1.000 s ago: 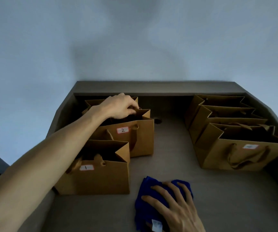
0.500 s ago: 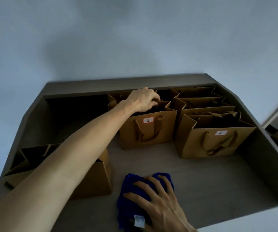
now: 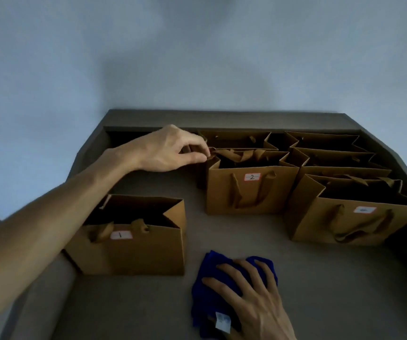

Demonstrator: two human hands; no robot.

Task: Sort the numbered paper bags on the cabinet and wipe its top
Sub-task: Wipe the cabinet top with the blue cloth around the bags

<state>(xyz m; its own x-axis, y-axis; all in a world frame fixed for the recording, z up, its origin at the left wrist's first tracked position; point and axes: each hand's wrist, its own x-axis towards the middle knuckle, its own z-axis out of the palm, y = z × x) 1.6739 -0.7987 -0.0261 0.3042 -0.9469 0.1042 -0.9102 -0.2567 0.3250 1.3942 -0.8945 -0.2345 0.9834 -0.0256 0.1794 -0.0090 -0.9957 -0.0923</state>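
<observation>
Head view: the left hand reaches across the cabinet top and pinches the upper left corner of the bag marked 2 between thumb and curled fingers. The right hand lies flat, fingers spread and straight, pressing the blue cloth onto the near part of the surface.

The bags stand in three groups: the bag marked 1 near left, bag 2 in the middle with another bag touching its back, and a row of three at the right, the front bag nearest.

The risk, as I judge it, lies in that corner pinch — a pull on one thin paper edge could tear it, crumple the rim, or tip the bag sideways into its neighbours. Sliding bag 2 may also drag the bag behind it.

Readable writing: a handwritten "1" and "2" on small white labels, the second red-bordered. The front right bag's label is too blurred to read — so is the cloth's white tag.
</observation>
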